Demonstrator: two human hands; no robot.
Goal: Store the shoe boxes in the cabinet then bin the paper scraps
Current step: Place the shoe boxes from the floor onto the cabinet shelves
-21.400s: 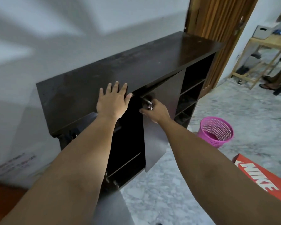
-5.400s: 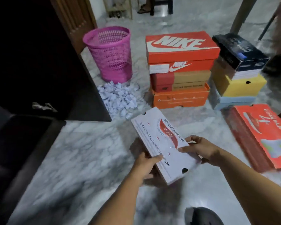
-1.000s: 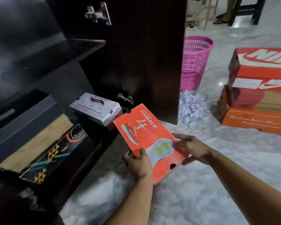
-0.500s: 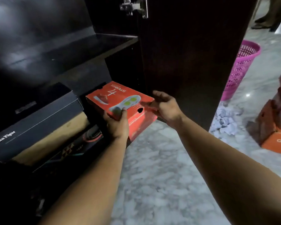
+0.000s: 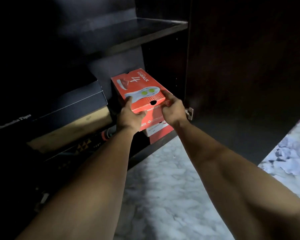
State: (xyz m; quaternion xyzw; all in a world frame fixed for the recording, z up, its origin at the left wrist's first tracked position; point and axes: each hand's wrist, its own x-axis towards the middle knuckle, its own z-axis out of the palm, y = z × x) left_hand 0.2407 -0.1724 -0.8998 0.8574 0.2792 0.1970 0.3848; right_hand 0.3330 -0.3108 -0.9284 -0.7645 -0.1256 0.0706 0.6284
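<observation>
The red GoWalk shoe box (image 5: 137, 87) sits in the lower compartment of the dark cabinet (image 5: 125, 30), on top of a white and red shoe box (image 5: 156, 130). My left hand (image 5: 131, 114) grips its near left corner. My right hand (image 5: 171, 108) holds its near right corner by the cabinet's side wall. A heap of white paper scraps (image 5: 289, 158) lies on the floor at the right edge.
A dark navy shoe box (image 5: 66, 104) rests on a tan box (image 5: 71, 127) and a patterned box (image 5: 80, 148) to the left in the same compartment. The open cabinet door (image 5: 246, 66) stands at the right. Marble floor (image 5: 163, 196) lies below.
Both hands have pushed the red box deeper into the cabinet, onto the white and red box. The view has moved closer to the cabinet.
</observation>
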